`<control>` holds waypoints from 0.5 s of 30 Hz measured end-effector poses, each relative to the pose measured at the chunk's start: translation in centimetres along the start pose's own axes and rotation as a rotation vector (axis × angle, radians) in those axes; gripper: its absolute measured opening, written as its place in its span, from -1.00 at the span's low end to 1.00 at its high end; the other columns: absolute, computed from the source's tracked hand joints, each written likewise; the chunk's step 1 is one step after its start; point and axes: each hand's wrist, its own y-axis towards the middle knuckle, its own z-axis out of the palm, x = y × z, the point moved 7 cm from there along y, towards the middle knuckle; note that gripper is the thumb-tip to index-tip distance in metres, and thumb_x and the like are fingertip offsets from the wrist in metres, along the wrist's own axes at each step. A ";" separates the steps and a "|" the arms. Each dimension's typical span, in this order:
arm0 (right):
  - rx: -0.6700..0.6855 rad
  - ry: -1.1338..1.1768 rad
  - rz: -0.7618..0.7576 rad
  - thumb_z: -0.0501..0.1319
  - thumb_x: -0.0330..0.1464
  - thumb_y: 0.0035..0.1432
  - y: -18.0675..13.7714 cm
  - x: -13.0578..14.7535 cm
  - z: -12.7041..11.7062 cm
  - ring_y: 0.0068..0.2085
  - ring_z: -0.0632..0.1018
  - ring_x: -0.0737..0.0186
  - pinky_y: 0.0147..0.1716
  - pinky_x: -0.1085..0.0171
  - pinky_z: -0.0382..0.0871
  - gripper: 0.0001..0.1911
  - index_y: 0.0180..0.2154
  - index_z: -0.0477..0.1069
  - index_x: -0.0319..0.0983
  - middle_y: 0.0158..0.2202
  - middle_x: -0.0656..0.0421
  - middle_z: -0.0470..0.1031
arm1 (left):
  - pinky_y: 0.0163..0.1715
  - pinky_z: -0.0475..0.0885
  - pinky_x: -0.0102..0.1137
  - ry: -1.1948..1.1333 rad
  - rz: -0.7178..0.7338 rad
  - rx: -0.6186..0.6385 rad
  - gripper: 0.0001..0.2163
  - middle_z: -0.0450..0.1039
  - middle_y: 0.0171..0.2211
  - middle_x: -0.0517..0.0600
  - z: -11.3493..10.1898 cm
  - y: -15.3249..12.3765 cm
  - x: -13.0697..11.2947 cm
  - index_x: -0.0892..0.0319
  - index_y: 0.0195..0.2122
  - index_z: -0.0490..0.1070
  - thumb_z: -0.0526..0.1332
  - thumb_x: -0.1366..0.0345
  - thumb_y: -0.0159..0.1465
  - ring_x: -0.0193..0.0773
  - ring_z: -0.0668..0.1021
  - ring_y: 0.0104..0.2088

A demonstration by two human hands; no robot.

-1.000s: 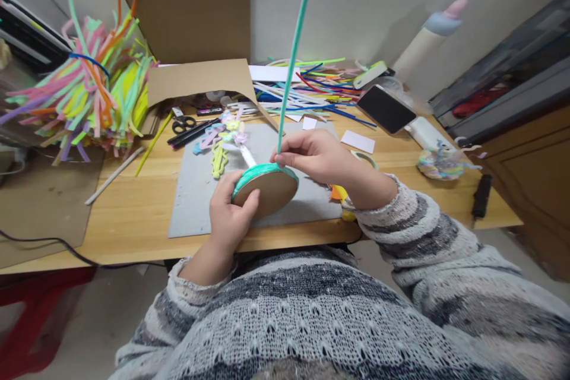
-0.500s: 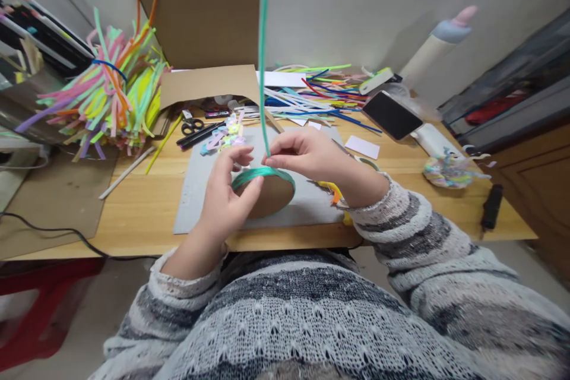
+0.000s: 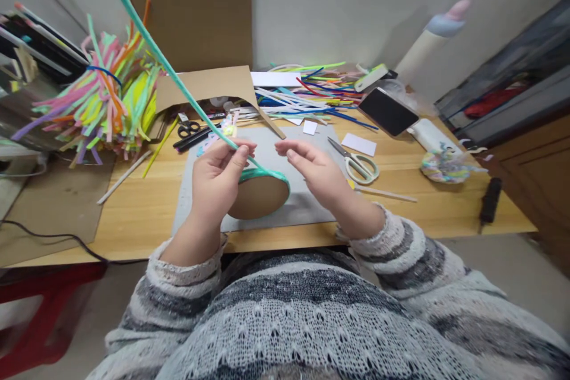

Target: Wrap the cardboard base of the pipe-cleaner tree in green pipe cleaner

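Note:
My left hand (image 3: 217, 181) pinches a green pipe cleaner (image 3: 167, 65) between thumb and fingertips. Its long free end slants up and out past the top left of the view, while the other end runs down to a round cardboard disc (image 3: 260, 197). Green pipe cleaner lines the disc's upper rim. The disc is tilted over a grey mat (image 3: 307, 208), close beside my left hand. To its right my right hand (image 3: 323, 175) holds nothing, fingers stretched out and thumb a little apart, not touching the disc.
Scissors (image 3: 360, 167) and a thin stick (image 3: 387, 194) lie on the right, by a phone (image 3: 388, 111). A pipe-cleaner bundle (image 3: 104, 95) stands left. Loose pipe cleaners (image 3: 307, 101) and a curved cardboard piece (image 3: 209, 83) lie at the back. A black-handled tool (image 3: 491, 202) rests near the right edge.
The pipe cleaner has swung from upright to slanting up left. My right hand has let go and moved right, opening; my left hand now pinches the strand.

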 end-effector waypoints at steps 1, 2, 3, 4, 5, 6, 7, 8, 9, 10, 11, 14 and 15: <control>-0.009 0.083 0.054 0.18 -0.18 0.20 -0.8 -1.3 0.1 0.05 0.47 0.20 0.11 0.14 0.27 -0.72 -0.11 0.50 -0.13 -0.01 0.14 0.53 | -0.36 0.47 -0.45 -0.004 -0.003 -0.008 -0.82 0.53 -0.36 -0.02 0.0 -0.1 0.1 0.16 -0.29 0.55 0.24 0.17 0.26 -0.35 0.53 -0.38; -0.011 0.155 0.100 0.19 -0.16 0.20 -1.6 -2.4 0.4 0.09 0.46 0.19 0.15 0.12 0.24 -0.70 -0.09 0.50 -0.12 0.02 0.14 0.53 | -0.38 0.47 -0.47 -0.007 0.000 -0.017 -0.81 0.53 -0.37 -0.02 -0.1 -0.1 0.1 0.16 -0.30 0.55 0.23 0.16 0.26 -0.36 0.53 -0.39; -0.014 0.220 0.128 0.18 -0.14 0.20 -2.2 -3.4 0.7 0.11 0.45 0.18 0.18 0.10 0.21 -0.68 -0.08 0.50 -0.12 0.03 0.15 0.52 | -0.39 0.47 -0.48 -0.008 0.007 -0.024 -0.80 0.53 -0.36 -0.02 -0.1 -0.2 0.1 0.15 -0.31 0.55 0.22 0.16 0.27 -0.36 0.53 -0.39; -0.009 0.273 0.146 0.16 -0.12 0.21 -2.8 -4.2 1.1 0.13 0.44 0.17 0.21 0.09 0.18 -0.67 -0.08 0.50 -0.11 0.04 0.15 0.52 | -0.40 0.47 -0.48 -0.009 0.018 -0.029 -0.80 0.53 -0.36 -0.02 -0.1 -0.3 0.1 0.15 -0.32 0.55 0.22 0.16 0.27 -0.36 0.53 -0.38; -0.016 0.309 0.146 0.15 -0.11 0.22 -3.2 -4.8 1.5 0.14 0.43 0.17 0.23 0.07 0.15 -0.67 -0.08 0.51 -0.10 0.04 0.16 0.52 | -0.40 0.48 -0.49 -0.009 0.028 -0.036 -0.80 0.53 -0.35 -0.02 -0.1 -0.3 0.0 0.14 -0.32 0.55 0.22 0.16 0.27 -0.36 0.53 -0.38; -0.026 0.337 0.142 0.15 -0.11 0.22 -3.5 -5.2 1.8 0.15 0.42 0.16 0.24 0.06 0.13 -0.67 -0.08 0.51 -0.09 0.04 0.18 0.52 | -0.40 0.48 -0.49 -0.006 0.035 -0.041 -0.81 0.52 -0.35 -0.02 -0.1 -0.4 0.0 0.14 -0.32 0.55 0.22 0.16 0.27 -0.36 0.54 -0.37; -0.040 0.368 0.139 0.15 -0.10 0.21 -3.6 -5.5 2.1 0.15 0.42 0.15 0.25 0.05 0.12 -0.67 -0.09 0.52 -0.08 0.03 0.18 0.53 | -0.41 0.48 -0.49 -0.003 0.040 -0.045 -0.81 0.52 -0.36 -0.03 -0.1 -0.4 -0.1 0.13 -0.32 0.55 0.22 0.16 0.27 -0.36 0.54 -0.37; -0.058 0.403 0.140 0.15 -0.09 0.20 -3.8 -5.7 2.3 0.14 0.43 0.14 0.24 0.04 0.13 -0.67 -0.10 0.52 -0.08 0.01 0.19 0.54 | -0.41 0.49 -0.49 -0.001 0.043 -0.048 -0.81 0.52 -0.37 -0.03 -0.1 -0.4 -0.1 0.13 -0.32 0.55 0.22 0.16 0.27 -0.36 0.53 -0.38; -0.075 0.442 0.146 0.16 -0.08 0.19 -3.8 -5.8 2.4 0.12 0.44 0.12 0.22 0.03 0.15 -0.66 -0.11 0.53 -0.09 -0.02 0.18 0.55 | -0.41 0.49 -0.49 -0.001 0.043 -0.052 -0.81 0.52 -0.38 -0.03 0.0 -0.5 -0.1 0.13 -0.32 0.55 0.22 0.16 0.27 -0.36 0.53 -0.38; -0.091 0.480 0.153 0.17 -0.07 0.18 -3.9 -5.9 2.6 0.10 0.46 0.11 0.20 0.02 0.19 -0.65 -0.12 0.53 -0.10 -0.04 0.17 0.57 | -0.42 0.49 -0.50 -0.005 0.041 -0.056 -0.82 0.52 -0.38 -0.03 0.0 -0.5 -0.1 0.13 -0.32 0.55 0.22 0.16 0.27 -0.36 0.53 -0.39; -0.102 0.511 0.160 0.18 -0.07 0.16 -3.9 -6.0 2.7 0.09 0.47 0.10 0.18 0.02 0.21 -0.65 -0.14 0.53 -0.11 -0.06 0.17 0.57 | -0.42 0.49 -0.50 -0.014 0.035 -0.059 -0.82 0.51 -0.38 -0.03 0.0 -0.5 0.0 0.13 -0.33 0.55 0.22 0.16 0.27 -0.36 0.53 -0.39; -0.136 0.543 0.152 0.20 -0.08 0.14 -3.9 -6.2 2.8 0.07 0.48 0.10 0.18 0.04 0.22 -0.67 -0.16 0.53 -0.13 -0.07 0.16 0.58 | -0.43 0.49 -0.50 -0.051 0.010 -0.067 -0.82 0.51 -0.39 -0.04 0.0 -0.4 0.3 0.13 -0.34 0.56 0.24 0.17 0.26 -0.38 0.53 -0.42; -0.148 0.545 0.146 0.21 -0.09 0.13 -3.9 -6.3 2.9 0.07 0.48 0.10 0.18 0.04 0.21 -0.68 -0.18 0.53 -0.13 -0.08 0.16 0.58 | -0.43 0.49 -0.51 -0.059 0.001 -0.068 -0.83 0.51 -0.39 -0.04 0.0 -0.3 0.4 0.13 -0.34 0.56 0.24 0.18 0.26 -0.39 0.53 -0.43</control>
